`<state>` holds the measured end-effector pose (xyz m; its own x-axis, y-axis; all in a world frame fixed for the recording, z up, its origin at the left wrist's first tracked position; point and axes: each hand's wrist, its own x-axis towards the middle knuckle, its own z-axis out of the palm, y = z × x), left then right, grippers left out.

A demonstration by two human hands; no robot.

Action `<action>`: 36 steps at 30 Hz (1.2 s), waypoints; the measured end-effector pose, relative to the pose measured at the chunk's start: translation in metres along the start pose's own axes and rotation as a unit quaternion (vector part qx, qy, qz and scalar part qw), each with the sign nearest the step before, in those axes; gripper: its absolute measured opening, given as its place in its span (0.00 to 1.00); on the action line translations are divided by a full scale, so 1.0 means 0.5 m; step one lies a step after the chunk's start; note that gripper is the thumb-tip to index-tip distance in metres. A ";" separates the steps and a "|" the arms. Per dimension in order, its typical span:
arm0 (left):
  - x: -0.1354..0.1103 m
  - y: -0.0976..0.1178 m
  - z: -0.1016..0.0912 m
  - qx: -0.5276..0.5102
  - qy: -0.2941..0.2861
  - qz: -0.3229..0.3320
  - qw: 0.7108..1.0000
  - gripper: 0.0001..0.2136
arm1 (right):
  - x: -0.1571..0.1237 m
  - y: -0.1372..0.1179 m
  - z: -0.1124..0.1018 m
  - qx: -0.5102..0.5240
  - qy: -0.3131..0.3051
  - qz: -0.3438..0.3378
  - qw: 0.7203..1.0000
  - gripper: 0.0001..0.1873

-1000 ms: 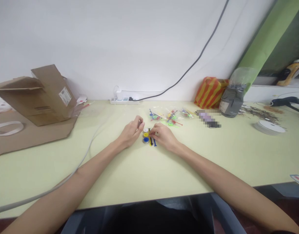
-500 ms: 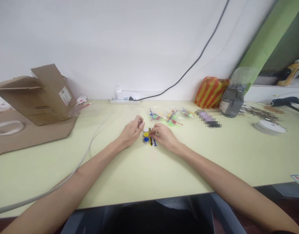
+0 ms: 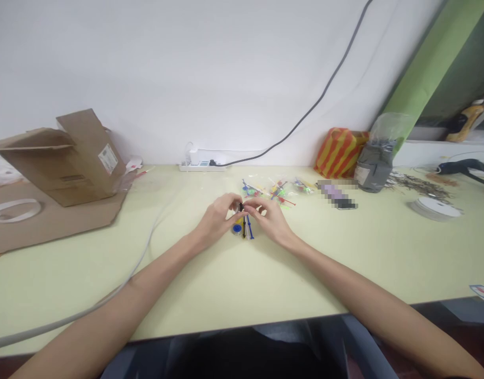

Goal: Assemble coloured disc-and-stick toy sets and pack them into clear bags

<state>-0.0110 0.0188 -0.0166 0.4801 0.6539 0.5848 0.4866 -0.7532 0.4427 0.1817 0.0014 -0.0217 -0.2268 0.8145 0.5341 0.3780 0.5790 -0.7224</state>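
Note:
My left hand (image 3: 220, 216) and my right hand (image 3: 267, 218) meet at the middle of the pale yellow table (image 3: 226, 284). Their fingertips pinch a small black plastic piece (image 3: 241, 207) between them, just above the tabletop. Right under the fingers lie a blue disc (image 3: 237, 228), a black stick (image 3: 244, 230) and a blue stick (image 3: 250, 231). A yellow part peeks out behind the blue disc, mostly hidden by my left thumb. Both hands are closed in a pinch.
Clear bags of coloured plastic parts (image 3: 273, 189) lie just beyond the hands. An open cardboard box (image 3: 68, 158) stands at the left, a power strip (image 3: 202, 164) by the wall, a striped bag (image 3: 338, 152) and a grey pouch (image 3: 374, 166) at the right. A grey cable (image 3: 147, 247) crosses the left side.
Both hands have lifted off the table and come together; they now pinch a black piece between them. The white and yellow discs no longer show beside the blue disc.

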 end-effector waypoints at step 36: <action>0.000 -0.032 -0.007 0.058 -0.056 -0.138 0.987 0.18 | 0.013 0.047 -0.052 -0.244 -0.082 -0.014 0.966 0.07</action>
<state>-0.0216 0.0306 -0.0214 0.3917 0.8422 0.3705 0.6874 -0.5356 0.4905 0.2126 0.0194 -0.0238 -0.3672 0.8173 0.4440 0.7393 0.5461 -0.3939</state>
